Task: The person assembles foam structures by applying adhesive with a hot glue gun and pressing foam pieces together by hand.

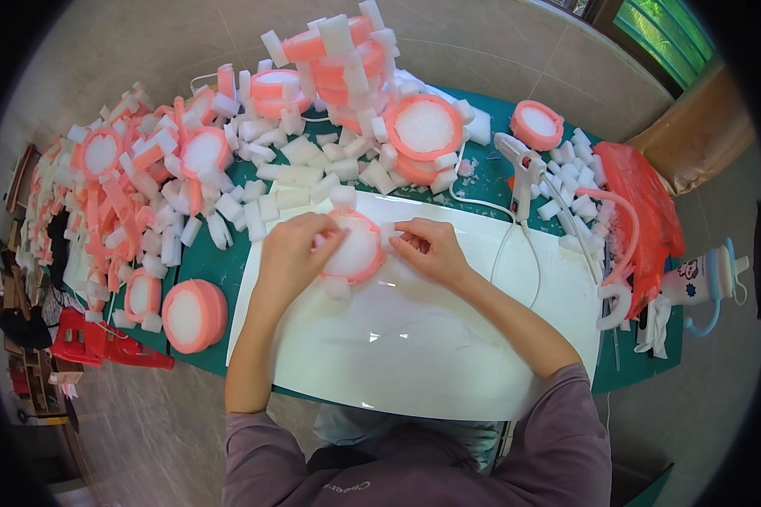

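A round foam piece (355, 247) with a pink rim and a white middle lies on the white board between my hands. One white foam block (342, 197) sits against its far edge, another (338, 290) against its near edge. At the left side my left hand (298, 250) is closed in a pinch at the rim; its fingers mostly hide what they hold. My right hand (432, 248) is closed, thumb and fingertips pinching a small white foam block (387, 235) at the right edge of the rim.
The glossy white board (423, 355) covers the front of the green table (201, 262). Pink-and-white foam pieces are heaped at left and back. A white glue gun (522, 173) with its cable stands at right, near a red plastic bag (638, 215) and a tumbler (693, 279).
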Demonstrator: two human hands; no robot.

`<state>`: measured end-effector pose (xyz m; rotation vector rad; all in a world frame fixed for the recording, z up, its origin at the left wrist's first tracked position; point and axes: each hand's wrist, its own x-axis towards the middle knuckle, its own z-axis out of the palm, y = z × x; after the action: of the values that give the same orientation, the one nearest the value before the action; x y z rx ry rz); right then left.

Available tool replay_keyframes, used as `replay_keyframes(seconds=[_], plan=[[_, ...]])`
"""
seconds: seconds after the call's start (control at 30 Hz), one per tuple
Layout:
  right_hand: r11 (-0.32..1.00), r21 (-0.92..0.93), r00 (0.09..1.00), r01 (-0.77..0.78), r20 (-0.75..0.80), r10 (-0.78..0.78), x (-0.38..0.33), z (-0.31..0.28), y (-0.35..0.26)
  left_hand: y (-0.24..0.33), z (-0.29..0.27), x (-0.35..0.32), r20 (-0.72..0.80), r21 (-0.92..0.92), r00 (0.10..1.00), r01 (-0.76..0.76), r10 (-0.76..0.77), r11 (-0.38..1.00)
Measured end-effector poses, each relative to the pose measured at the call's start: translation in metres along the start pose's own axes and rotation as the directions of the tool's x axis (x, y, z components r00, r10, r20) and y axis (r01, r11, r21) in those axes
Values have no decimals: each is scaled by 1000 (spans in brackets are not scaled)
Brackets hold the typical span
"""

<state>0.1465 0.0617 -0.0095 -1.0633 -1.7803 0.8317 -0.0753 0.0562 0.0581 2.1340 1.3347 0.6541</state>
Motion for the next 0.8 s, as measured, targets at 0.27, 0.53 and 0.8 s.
replay_keyframes(seconds=[0.27, 0.53, 0.8], plan=[[999, -34, 1000, 8, 30, -7, 1, -1, -1, -25, 9, -4, -228, 534, 934, 356, -274, 767], [997, 6, 995, -72, 70, 71, 0, -5, -7, -16, 1, 4, -326, 91, 911, 298, -254, 950], [999, 26, 999, -39, 17, 39, -2, -2, -3, -11, -4, 7, -478, -222, 878, -87, -30, 971]])
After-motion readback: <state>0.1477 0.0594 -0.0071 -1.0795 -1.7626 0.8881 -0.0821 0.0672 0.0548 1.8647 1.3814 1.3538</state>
